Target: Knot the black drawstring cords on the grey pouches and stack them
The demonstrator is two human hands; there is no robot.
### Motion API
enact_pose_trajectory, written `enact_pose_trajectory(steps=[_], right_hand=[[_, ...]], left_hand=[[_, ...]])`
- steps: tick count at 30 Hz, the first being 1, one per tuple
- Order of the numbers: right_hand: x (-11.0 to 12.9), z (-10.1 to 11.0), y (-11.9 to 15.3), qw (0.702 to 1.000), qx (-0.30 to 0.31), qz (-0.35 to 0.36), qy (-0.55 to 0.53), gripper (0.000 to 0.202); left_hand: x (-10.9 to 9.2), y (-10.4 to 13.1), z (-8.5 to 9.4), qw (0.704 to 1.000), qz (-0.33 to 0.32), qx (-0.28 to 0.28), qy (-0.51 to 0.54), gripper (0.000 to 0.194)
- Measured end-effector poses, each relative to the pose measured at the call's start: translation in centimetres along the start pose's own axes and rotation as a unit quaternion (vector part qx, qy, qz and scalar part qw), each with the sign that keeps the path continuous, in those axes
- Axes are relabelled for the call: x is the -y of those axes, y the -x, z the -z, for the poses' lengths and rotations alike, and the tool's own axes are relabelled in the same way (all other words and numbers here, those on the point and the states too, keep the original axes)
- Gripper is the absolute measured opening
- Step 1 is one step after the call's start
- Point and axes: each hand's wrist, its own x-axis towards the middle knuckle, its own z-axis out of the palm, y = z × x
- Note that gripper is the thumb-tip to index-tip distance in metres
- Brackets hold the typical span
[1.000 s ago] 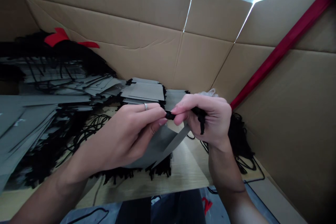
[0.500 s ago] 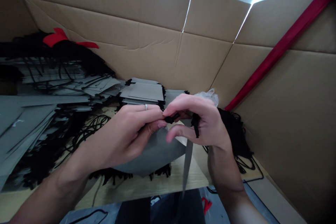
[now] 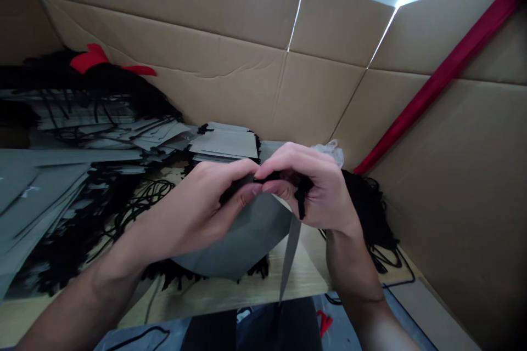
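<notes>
Thumb and index finger of my left hand (image 3: 206, 205) pinch a black cord (image 3: 269, 177) near the middle of the view. The fingertips of my right hand (image 3: 317, 186) meet them and grip the same cord, and a black end of it hangs at the right palm. Just below both hands is a curved grey sheet (image 3: 242, 238), partly hidden by my left hand. A narrow grey strip (image 3: 290, 255) hangs beneath my right hand. Whether the cord passes through the sheet cannot be made out.
Grey sheets with black cords (image 3: 53, 197) are piled at the left, under a red piece (image 3: 89, 59). A smaller stack (image 3: 224, 142) stands behind my hands. Black cords (image 3: 366, 208) lie at the right. Cardboard walls (image 3: 230, 66) enclose the table (image 3: 230, 299).
My right thumb has risen and closed against the index finger on the cord. The left fingers have shifted slightly, and the hanging strip has swung a little.
</notes>
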Motion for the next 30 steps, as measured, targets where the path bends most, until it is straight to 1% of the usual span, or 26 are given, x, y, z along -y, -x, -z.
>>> enact_pose_trajectory(steps=[3, 7, 12, 15, 18, 20, 23, 26, 28, 30], right_hand=[[-0.1, -0.1, 0.0, 1.000, -0.005, -0.004, -0.024, 0.018], [0.1, -0.3, 0.0, 0.993, -0.021, -0.055, -0.105, 0.026], [0.1, -1.0, -0.3, 0.975, -0.035, -0.072, -0.205, 0.028], [0.1, -0.9, -0.4, 0.968, -0.028, -0.089, -0.234, 0.033], [0.2, -0.2, -0.3, 0.967, -0.011, -0.125, -0.223, 0.037], [0.4, 0.3, -0.3, 0.967, -0.011, -0.139, -0.215, 0.042], [0.6, 0.5, -0.3, 0.971, -0.043, -0.134, -0.191, 0.035], [0.3, 0.1, -0.5, 0.976, -0.076, -0.102, -0.176, 0.030], [0.0, -0.2, -0.5, 0.979, -0.074, -0.077, -0.175, 0.022], [-0.4, -0.4, -0.4, 0.982, -0.059, -0.045, -0.174, 0.016]], left_hand=[[0.1, 0.0, -0.1, 0.999, -0.041, -0.013, -0.015, 0.028], [0.0, 0.2, -0.2, 0.995, -0.084, -0.039, -0.028, 0.027], [-0.4, 0.3, 0.2, 0.992, -0.120, -0.020, 0.025, 0.028], [-0.4, 0.2, 0.4, 0.992, -0.119, -0.018, 0.032, 0.026], [-0.2, 0.4, 0.3, 0.993, -0.108, -0.039, -0.015, 0.022], [-0.1, 0.5, 0.0, 0.992, -0.109, -0.055, -0.041, 0.020], [-0.2, 0.5, -0.4, 0.990, -0.112, -0.066, -0.060, 0.020], [-0.5, 0.4, -0.5, 0.991, -0.100, -0.058, -0.064, 0.022], [-0.5, 0.2, -0.4, 0.993, -0.091, -0.046, -0.056, 0.022], [-0.5, 0.1, -0.3, 0.995, -0.090, -0.034, -0.036, 0.021]])
